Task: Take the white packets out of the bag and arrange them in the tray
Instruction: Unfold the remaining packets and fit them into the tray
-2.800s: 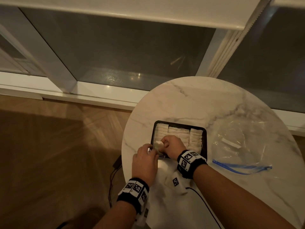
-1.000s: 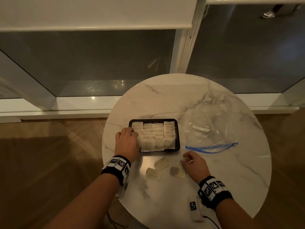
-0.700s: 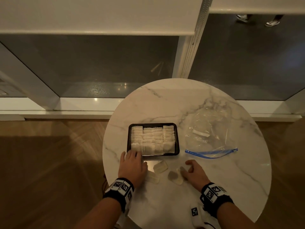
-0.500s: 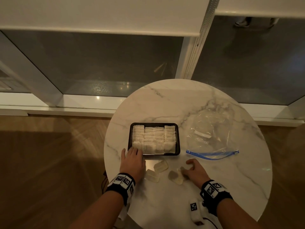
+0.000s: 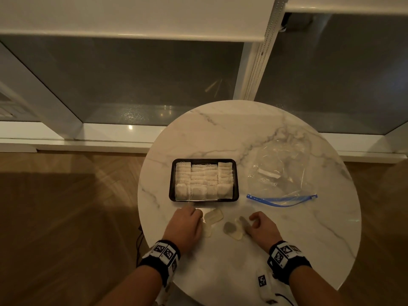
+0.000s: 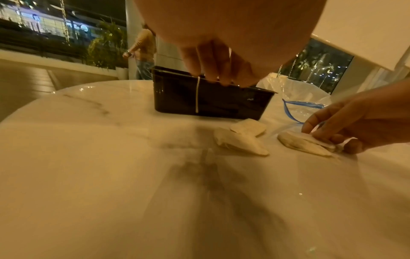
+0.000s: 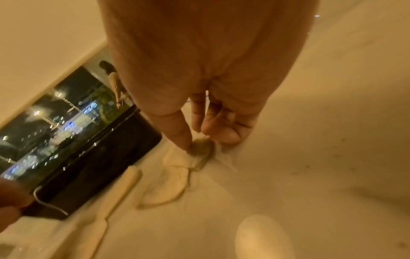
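- The left hand (image 5: 184,226) has pulled back from the tray (image 5: 203,197), fingers pinching a packet string.
- The right hand (image 5: 262,228) still pinches a loose packet (image 5: 231,229) on the counter (image 5: 220,133).
- The bag (image 5: 279,173) looks emptied; about 4 packets await the tray.

Lighting: dim, warm yellow-brown. Small reflections glint on the dark window glass (image 5: 141,85) beyond the round white marble table (image 5: 220,133); a soft sheen lies on its top. Shadows: dark streak on the marble under the left wrist. Blur: heavy in the right wrist view. Distortion: frame lines bow toward the edges.
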### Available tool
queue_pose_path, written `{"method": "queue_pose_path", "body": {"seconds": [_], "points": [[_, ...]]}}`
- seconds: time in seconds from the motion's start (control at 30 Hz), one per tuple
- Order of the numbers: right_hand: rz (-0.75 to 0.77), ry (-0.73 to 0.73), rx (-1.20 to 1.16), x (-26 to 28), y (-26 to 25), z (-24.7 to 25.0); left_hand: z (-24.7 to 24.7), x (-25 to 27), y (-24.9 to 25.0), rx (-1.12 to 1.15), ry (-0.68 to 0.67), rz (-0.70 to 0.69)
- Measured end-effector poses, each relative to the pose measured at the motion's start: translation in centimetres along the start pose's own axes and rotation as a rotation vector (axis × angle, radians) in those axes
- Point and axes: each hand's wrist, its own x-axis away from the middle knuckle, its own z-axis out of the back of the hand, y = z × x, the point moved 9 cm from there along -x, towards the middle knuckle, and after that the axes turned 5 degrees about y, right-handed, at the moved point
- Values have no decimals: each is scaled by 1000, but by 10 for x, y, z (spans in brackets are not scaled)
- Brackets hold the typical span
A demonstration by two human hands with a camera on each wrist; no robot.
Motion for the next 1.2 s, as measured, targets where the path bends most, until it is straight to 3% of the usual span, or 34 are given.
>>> {"method": "queue_pose_path", "body": {"seconds": [0.23, 0.67, 0.83, 1.03, 1.2], "points": [[8, -26, 24, 3, -7, 2, -43, 16, 6, -183, -275, 12], [21, -80, 135, -2, -15, -3, -47, 12, -19, -151, -360, 294], [34, -68, 149, -5, -12, -6, -55, 19, -25, -101, -473, 328], [42, -50, 177, -5, -15, -4, -57, 23, -27, 61, -491, 407], [37, -37, 188, -2, -19, -2, -54, 21, -17, -60, -452, 337]]}}
